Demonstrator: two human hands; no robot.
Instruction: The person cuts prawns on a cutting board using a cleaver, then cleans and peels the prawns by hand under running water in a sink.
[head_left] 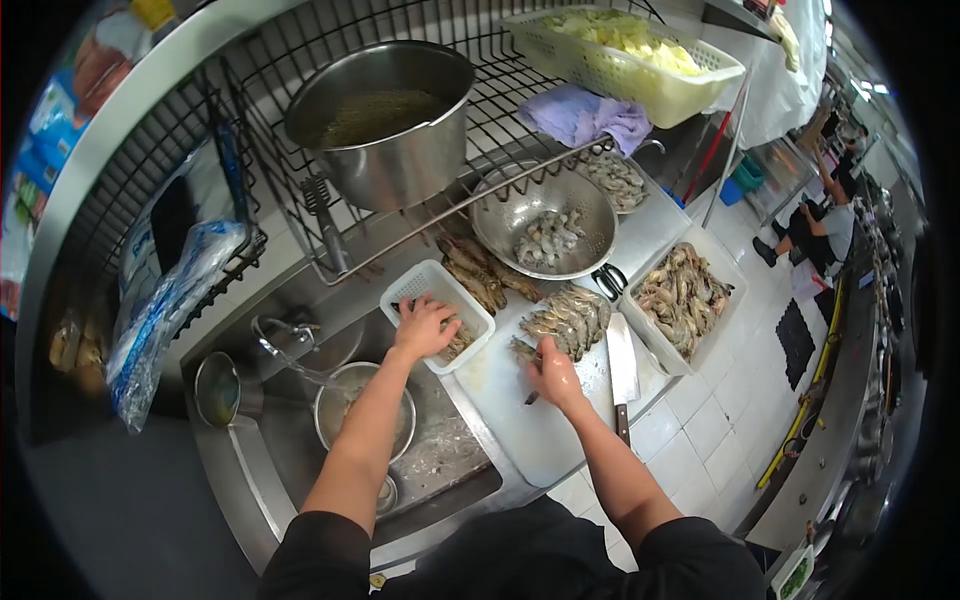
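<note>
My left hand (424, 326) reaches into a small white plastic basket (463, 288), its fingers spread over a few shrimp (459, 342). My right hand (556, 376) is closed at the near left end of a row of shrimp (572, 318) on a white cutting board (530, 440). Its fingers pinch a shrimp (524, 350), partly hidden by the hand. To the right of the row lies a cleaver-like knife (622, 362), its dark handle towards me. Black-handled scissors (608, 281) lie just beyond the row.
A colander (487, 228) with shrimp stands behind the board; a tub (664, 352) of shrimp is at right. Larger brown shrimp (470, 268) lie behind the basket. The sink at left holds a bowl (408, 425) under a faucet (290, 345). Overhead, a rack bears a pot (400, 160).
</note>
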